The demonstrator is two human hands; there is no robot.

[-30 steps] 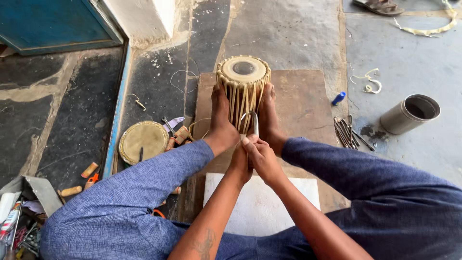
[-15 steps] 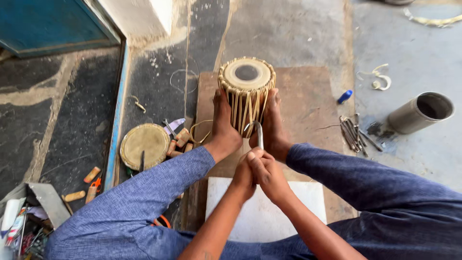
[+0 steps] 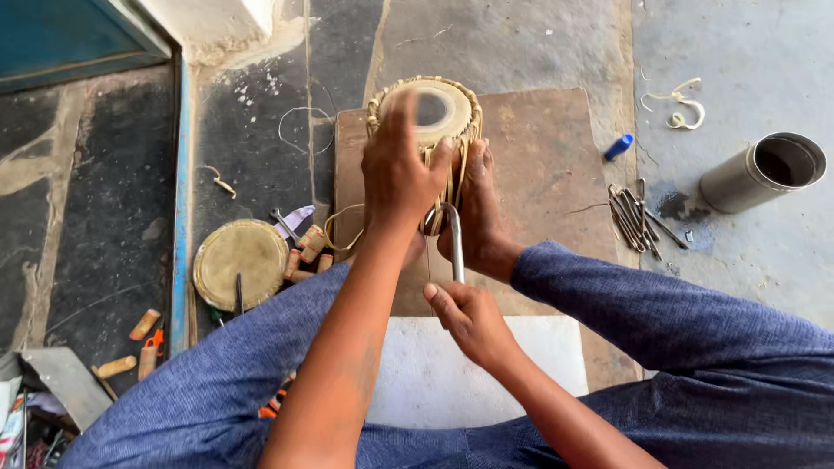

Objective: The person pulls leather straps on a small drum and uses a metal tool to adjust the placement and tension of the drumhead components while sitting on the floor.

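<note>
A small hand drum [image 3: 443, 111] with tan leather lacing stands upright on a brown board [image 3: 556, 165], held between my two bare feet. My left hand [image 3: 401, 169] rests on the near side of the drum's rim, fingers spread over the lacing. My right hand [image 3: 469, 320] is closed around a metal hook tool [image 3: 453, 236], whose curved end sits against the lacing at the drum's lower side. My knees in blue trousers frame the lower part of the view.
A loose round drum skin [image 3: 240, 262] and several small wooden pegs [image 3: 306, 252] lie to the left. A bundle of metal rods [image 3: 636, 217], a blue cap [image 3: 618, 147] and a metal cylinder [image 3: 764, 171] lie right. A white sheet [image 3: 434, 373] lies under my legs.
My left hand left the tool near my right hand and moved up onto the drum's rim. My right hand stays on the hook tool, slightly lower.
</note>
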